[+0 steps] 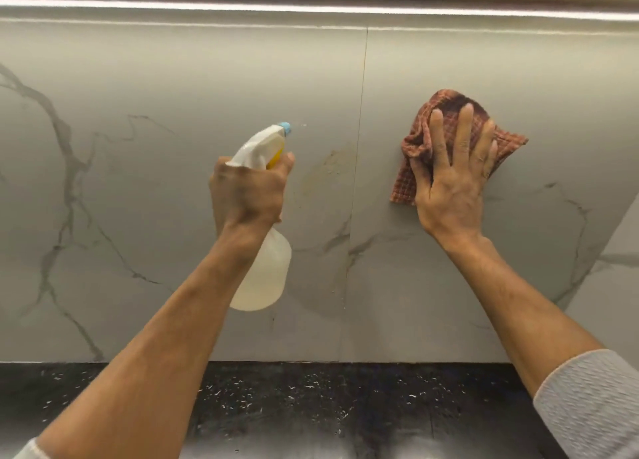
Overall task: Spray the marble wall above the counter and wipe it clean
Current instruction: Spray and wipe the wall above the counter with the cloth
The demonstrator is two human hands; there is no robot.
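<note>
Head view: the left hand (247,190) grips a light plastic spray bottle (261,275) by its neck, nozzle toward the marble wall (173,78); the right hand (453,178) presses a soft, limp cloth (449,104) flat with fingers spread, above the counter (311,406).

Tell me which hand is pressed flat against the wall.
The right hand, fingers spread over the checked cloth; the left hand grips the spray bottle.
</note>
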